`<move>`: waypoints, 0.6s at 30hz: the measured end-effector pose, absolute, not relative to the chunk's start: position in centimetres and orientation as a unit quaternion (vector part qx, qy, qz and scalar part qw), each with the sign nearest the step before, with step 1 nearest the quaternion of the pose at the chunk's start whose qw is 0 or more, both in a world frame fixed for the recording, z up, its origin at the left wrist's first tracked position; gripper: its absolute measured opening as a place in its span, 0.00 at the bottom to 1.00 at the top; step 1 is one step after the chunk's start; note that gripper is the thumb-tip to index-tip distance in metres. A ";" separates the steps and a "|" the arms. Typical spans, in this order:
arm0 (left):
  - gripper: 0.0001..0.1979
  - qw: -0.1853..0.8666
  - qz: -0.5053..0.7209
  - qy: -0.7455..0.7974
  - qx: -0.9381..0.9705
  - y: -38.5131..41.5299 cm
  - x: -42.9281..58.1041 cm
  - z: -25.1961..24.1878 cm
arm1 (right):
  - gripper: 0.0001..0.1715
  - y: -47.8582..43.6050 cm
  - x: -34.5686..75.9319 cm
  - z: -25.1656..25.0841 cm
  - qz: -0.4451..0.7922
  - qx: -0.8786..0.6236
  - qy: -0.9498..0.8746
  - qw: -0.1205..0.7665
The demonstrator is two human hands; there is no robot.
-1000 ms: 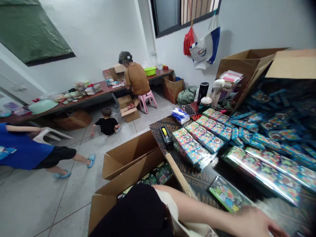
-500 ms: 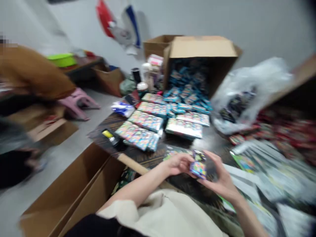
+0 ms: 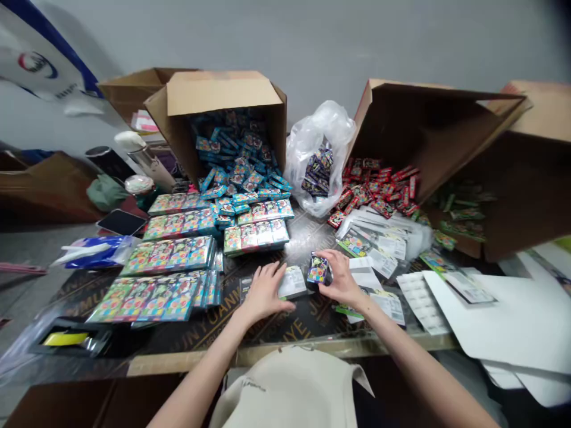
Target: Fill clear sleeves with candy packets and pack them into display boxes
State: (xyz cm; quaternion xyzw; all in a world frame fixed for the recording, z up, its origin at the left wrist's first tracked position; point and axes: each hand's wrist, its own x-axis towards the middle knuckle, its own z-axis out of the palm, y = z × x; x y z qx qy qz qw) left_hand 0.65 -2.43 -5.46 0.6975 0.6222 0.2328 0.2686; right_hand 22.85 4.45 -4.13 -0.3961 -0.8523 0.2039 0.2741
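**While One Shiny Pack (image 3: 318,268) Is Being Held**

While the right hand (image 3: 341,279) is pinching the little pack near the middle of the worktop (image 3: 303,235), the left hand (image 3: 265,292) is lying open just beside a white card (image 3: 292,282). Bright stacked packs (image 3: 169,255) are sitting left, and loose red packs (image 3: 375,190) are lying far right.

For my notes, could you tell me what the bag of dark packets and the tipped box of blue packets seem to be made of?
The bag looks like clear plastic, glossy and crinkled, with packets showing through. The box looks like matte brown cardboard, probably corrugated.
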 end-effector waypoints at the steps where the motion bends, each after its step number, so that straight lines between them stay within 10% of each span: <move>1: 0.48 0.223 0.185 0.613 0.735 -2.5 0.6 -6.1 | 0.38 4.8 23.2 -4.6 0.183 -0.403 -0.859 0.257; 18: 0.47 0.178 0.221 0.594 0.753 -2.6 0.2 -5.4 | 0.50 4.3 23.1 -4.1 0.347 -0.333 -0.845 0.232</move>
